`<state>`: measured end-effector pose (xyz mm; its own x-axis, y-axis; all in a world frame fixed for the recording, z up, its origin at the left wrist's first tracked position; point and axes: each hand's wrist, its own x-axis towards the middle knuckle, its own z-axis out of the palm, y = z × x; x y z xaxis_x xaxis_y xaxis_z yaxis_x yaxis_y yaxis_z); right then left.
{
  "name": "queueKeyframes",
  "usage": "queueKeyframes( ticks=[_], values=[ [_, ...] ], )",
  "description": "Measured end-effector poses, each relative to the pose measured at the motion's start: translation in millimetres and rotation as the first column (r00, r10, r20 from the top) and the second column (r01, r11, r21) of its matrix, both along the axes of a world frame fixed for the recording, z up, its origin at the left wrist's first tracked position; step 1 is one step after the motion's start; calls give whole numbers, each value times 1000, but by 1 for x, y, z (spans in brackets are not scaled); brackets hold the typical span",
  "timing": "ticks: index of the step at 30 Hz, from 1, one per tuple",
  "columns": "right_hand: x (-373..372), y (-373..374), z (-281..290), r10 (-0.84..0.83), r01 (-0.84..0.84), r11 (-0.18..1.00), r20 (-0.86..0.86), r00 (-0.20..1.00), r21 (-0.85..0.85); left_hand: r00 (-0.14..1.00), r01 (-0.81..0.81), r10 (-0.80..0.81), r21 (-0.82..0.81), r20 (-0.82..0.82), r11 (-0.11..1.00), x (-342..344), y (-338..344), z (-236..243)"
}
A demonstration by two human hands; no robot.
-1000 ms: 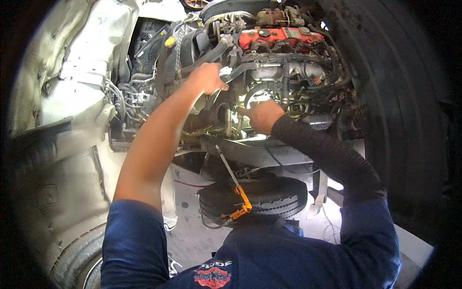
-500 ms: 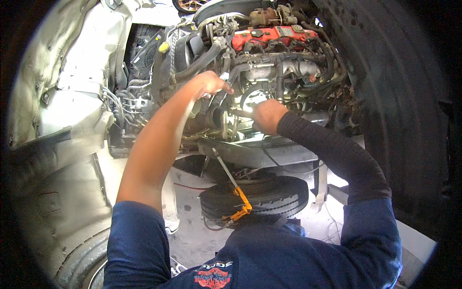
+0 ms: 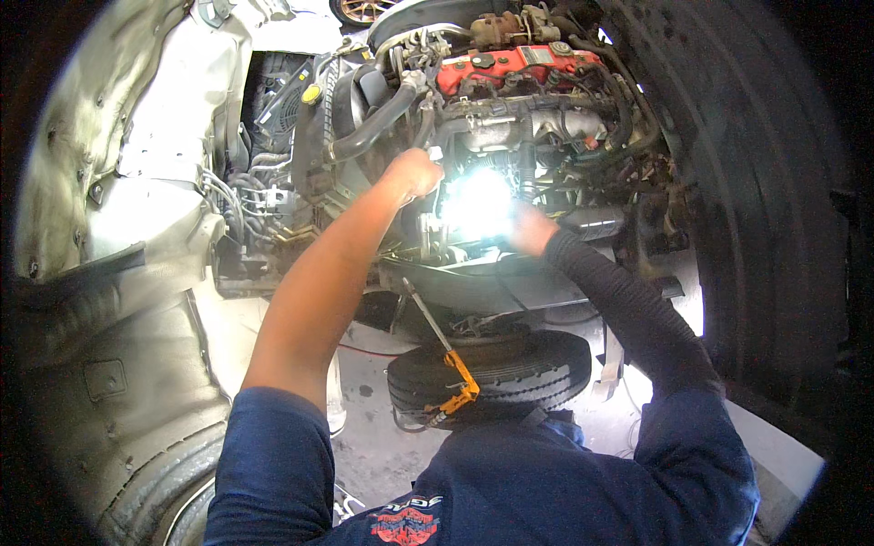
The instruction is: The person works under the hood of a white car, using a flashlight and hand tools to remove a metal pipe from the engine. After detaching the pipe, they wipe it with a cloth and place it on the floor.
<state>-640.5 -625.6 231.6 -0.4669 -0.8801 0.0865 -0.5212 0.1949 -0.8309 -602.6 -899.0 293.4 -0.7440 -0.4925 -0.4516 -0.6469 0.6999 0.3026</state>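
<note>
My left hand [image 3: 417, 173] is closed low on the engine's near side, beside the dark hoses. A small whitish bit shows at its fingertips, but what the fingers hold is hidden. My right hand [image 3: 532, 229], at the end of a dark sleeve, is wrapped around a lit work light [image 3: 481, 202]. Its glare washes out the parts between my two hands and hides the lamp's shape. A thin dark cable hangs below that hand. Behind both hands lies the engine, with its red cover [image 3: 519, 64] and silvery intake manifold [image 3: 496, 135].
Below the engine, a tyre [image 3: 492, 373] lies on the floor, with an orange-handled tool with a metal tube [image 3: 462, 375] in front of it. Pale body panels [image 3: 159, 118] rise on the left, a dark panel [image 3: 756, 227] on the right. A yellow-capped reservoir [image 3: 312, 94] sits near the fan.
My right hand has shifted slightly right and down, and the lamp's glare now faces me much more strongly. The left hand has moved a little right and down, its fingers more curled.
</note>
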Motion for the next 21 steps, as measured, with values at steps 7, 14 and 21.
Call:
queueKeyframes(
  ticks=[7,14,21],
  values=[
    [31,6,-72,-138,177,951,165,977,-252,923,-264,311,218,-226,940,14,11,-8],
    [64,6,-64,-245,293,938,246,938,-183,884,-334,369,164,-288,928,12,16,-15],
    [76,12,-46,-295,323,939,205,933,-118,898,-308,336,141,-285,941,4,18,-28]
  ],
)
